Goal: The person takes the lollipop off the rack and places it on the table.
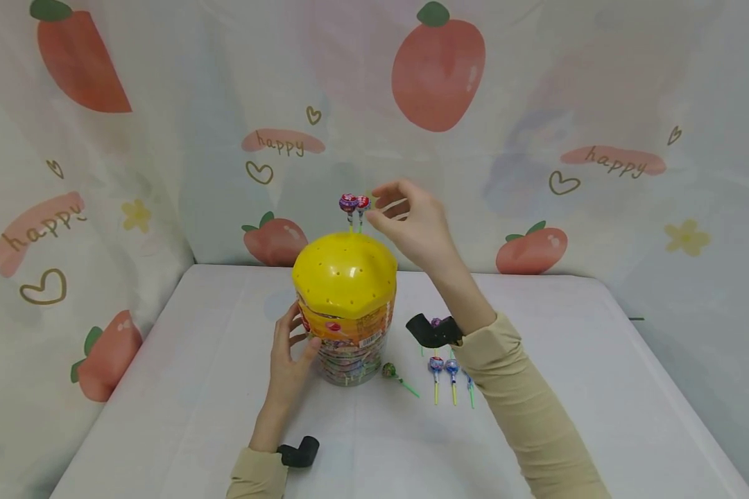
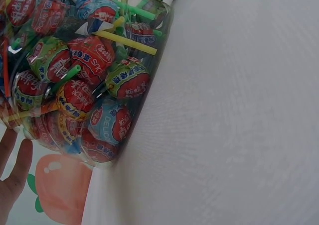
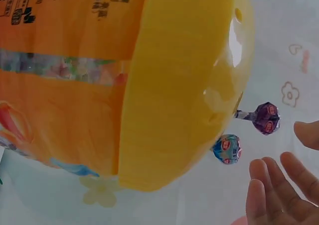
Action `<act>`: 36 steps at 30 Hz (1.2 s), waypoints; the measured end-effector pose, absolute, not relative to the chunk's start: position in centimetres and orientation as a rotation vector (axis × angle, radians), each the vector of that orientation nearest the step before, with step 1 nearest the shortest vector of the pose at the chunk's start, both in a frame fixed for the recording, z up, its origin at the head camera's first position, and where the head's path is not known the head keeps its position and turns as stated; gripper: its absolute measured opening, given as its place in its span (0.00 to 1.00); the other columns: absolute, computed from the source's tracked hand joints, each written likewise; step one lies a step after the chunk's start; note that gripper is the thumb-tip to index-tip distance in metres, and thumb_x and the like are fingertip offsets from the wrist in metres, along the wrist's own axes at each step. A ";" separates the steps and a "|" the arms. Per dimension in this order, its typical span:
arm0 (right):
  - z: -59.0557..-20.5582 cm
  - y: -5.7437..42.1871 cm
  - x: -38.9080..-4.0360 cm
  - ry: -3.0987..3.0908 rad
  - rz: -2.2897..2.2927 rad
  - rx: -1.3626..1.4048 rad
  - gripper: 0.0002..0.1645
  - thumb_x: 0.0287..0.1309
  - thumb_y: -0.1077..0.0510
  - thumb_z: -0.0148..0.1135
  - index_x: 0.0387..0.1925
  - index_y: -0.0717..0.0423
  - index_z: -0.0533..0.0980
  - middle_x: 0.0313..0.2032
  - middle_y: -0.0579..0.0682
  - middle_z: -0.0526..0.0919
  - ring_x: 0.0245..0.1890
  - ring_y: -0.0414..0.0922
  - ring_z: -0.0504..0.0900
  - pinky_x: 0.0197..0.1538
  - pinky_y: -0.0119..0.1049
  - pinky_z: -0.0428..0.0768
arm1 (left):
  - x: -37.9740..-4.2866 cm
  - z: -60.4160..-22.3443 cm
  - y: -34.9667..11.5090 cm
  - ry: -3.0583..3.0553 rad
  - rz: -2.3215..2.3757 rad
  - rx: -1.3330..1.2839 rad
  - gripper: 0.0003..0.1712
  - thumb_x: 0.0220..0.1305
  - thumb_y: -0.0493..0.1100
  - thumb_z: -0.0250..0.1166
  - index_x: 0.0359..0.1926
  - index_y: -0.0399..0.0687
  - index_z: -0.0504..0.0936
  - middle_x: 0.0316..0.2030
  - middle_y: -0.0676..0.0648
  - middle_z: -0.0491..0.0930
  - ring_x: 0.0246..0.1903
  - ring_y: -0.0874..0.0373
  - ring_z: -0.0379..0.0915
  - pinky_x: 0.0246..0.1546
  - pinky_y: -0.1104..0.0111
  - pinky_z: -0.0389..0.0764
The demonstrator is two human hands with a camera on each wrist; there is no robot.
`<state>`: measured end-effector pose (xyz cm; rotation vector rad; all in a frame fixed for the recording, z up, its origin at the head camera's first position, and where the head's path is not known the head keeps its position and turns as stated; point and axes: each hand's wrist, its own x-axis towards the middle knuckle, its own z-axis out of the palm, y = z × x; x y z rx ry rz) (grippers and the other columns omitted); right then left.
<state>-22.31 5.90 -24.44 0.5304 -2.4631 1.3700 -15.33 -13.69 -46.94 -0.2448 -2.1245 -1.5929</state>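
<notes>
A clear plastic jar (image 1: pixel 349 360) of wrapped lollipops, with an orange label and a domed yellow lid (image 1: pixel 346 277), stands on the table. Fingers and thumb of my left hand (image 1: pixel 292 353) curve around its left side, steadying it. Two lollipops, one purple (image 3: pixel 266 119) and one blue (image 3: pixel 228 149), stick up from small holes in the lid. Just to their right is my right hand (image 1: pixel 415 218), fingers loosely bent and thumb apart, with nothing held. In the right wrist view a gap shows between its fingertips and the purple lollipop.
A green-wrapped lollipop (image 1: pixel 390 371) lies by the jar's base. Farther right, several lollipops (image 1: pixel 436 365) lie in rows, partly hidden by my right forearm and its black wrist mount (image 1: pixel 433 331). A printed curtain (image 1: pixel 362 83) hangs behind the white table (image 1: pixel 225 333).
</notes>
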 end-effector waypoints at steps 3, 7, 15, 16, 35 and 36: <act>-24.4 5.2 -22.6 -2.469 1.363 0.552 0.20 0.55 0.57 0.66 0.51 0.56 0.76 0.46 0.54 0.81 0.41 0.49 0.81 0.47 0.41 0.82 | -15.7 -47.9 -14.0 -2.123 -1.589 -0.249 0.42 0.59 0.35 0.61 0.73 0.52 0.56 0.65 0.42 0.64 0.61 0.54 0.61 0.57 0.46 0.72; -24.4 4.4 -22.7 -2.476 1.353 0.578 0.22 0.56 0.57 0.66 0.52 0.56 0.75 0.46 0.54 0.81 0.42 0.49 0.81 0.47 0.42 0.83 | -15.8 -48.1 -14.2 -2.119 -1.595 -0.266 0.41 0.61 0.42 0.62 0.73 0.59 0.56 0.66 0.45 0.64 0.61 0.59 0.61 0.57 0.50 0.73; -24.6 3.1 -23.2 -2.515 1.342 0.543 0.22 0.56 0.58 0.66 0.53 0.55 0.74 0.46 0.53 0.81 0.42 0.49 0.80 0.46 0.40 0.84 | -15.8 -48.1 -14.2 -2.121 -1.611 -0.263 0.41 0.61 0.44 0.62 0.73 0.62 0.55 0.66 0.46 0.64 0.62 0.61 0.61 0.57 0.52 0.72; -24.6 3.0 -23.2 -2.518 1.344 0.539 0.22 0.56 0.58 0.66 0.53 0.55 0.74 0.46 0.53 0.81 0.42 0.49 0.80 0.47 0.40 0.84 | -15.8 -48.1 -14.2 -2.119 -1.609 -0.269 0.41 0.61 0.44 0.62 0.73 0.62 0.55 0.66 0.46 0.63 0.62 0.61 0.61 0.57 0.51 0.72; -25.0 2.4 -23.2 -2.453 1.371 0.539 0.18 0.61 0.57 0.61 0.52 0.55 0.75 0.45 0.53 0.81 0.40 0.49 0.79 0.42 0.38 0.81 | -15.8 -48.1 -14.3 -2.120 -1.605 -0.271 0.41 0.61 0.42 0.61 0.73 0.61 0.55 0.66 0.47 0.63 0.62 0.59 0.61 0.57 0.49 0.72; -24.9 2.5 -23.2 -2.445 1.376 0.543 0.18 0.61 0.57 0.61 0.52 0.55 0.75 0.45 0.53 0.81 0.41 0.49 0.78 0.42 0.38 0.81 | -15.8 -48.1 -14.3 -2.122 -1.606 -0.268 0.41 0.61 0.43 0.61 0.73 0.62 0.55 0.66 0.47 0.63 0.62 0.59 0.61 0.57 0.49 0.72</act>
